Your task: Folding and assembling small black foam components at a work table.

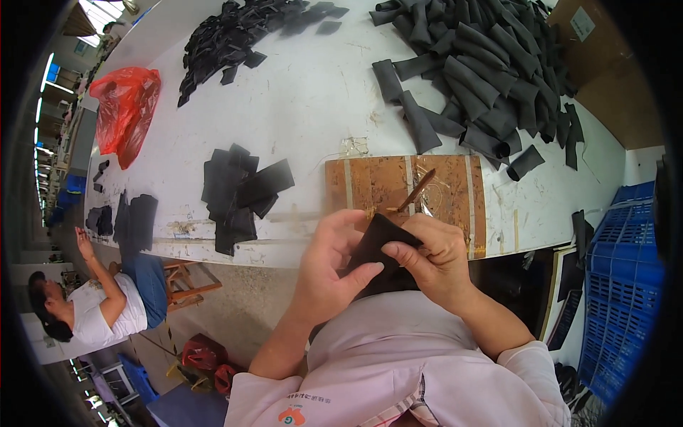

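Both hands are working one black sleeve-like piece (379, 240) just off the near edge of the white surface (306, 128). The right hand (435, 262) pinches its upper edge between thumb and curled fingers; the left hand (331, 256) has its thumb against it, fingers loosely bent. This looks like a shaping or checking step; the next move seems to call for a steady right pinch. From the piece, a brown board (370, 181) lies at one o'clock, flat black pieces (231, 188) at ten. A pale label (582, 23) on the carton (605, 85) toward two is unreadable; the shirt (370, 370) bears small lettering and an orange logo (292, 415) at seven.
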`<state>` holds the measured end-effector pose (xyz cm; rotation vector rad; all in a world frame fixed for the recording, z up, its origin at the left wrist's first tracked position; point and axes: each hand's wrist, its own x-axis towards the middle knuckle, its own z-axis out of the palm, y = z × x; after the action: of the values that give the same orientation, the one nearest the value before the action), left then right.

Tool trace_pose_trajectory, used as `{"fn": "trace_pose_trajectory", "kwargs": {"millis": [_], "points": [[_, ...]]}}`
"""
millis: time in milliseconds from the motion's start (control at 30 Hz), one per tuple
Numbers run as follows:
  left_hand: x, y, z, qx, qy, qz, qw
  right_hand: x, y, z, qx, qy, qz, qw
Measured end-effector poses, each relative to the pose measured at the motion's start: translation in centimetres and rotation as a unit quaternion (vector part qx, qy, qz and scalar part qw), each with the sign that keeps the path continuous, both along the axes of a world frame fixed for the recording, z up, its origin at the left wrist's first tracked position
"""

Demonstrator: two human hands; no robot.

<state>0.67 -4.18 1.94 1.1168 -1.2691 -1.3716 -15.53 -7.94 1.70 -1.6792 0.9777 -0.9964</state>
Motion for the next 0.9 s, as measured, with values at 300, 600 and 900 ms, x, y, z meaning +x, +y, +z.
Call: {"fn": "trace_pose_trajectory", "kwargs": {"millis": [300,600,900], "points": [[-0.6,0.9,-1.9,0.059,0.157,0.023,0.986,-0.9,1.2,-0.6,0.096,-0.091,0.024,0.991],[-2.6,1.8,0.2,0.091,0.086,0.176,0.976,-1.2,0.9,-0.9,-0.23,0.117,-0.11,0.96],[-2.9,0.8,0.4,0.208,0.198,0.13,0.949,-1.3,0.3,-1.9,-0.362,0.185,-0.09,0.909]]}}
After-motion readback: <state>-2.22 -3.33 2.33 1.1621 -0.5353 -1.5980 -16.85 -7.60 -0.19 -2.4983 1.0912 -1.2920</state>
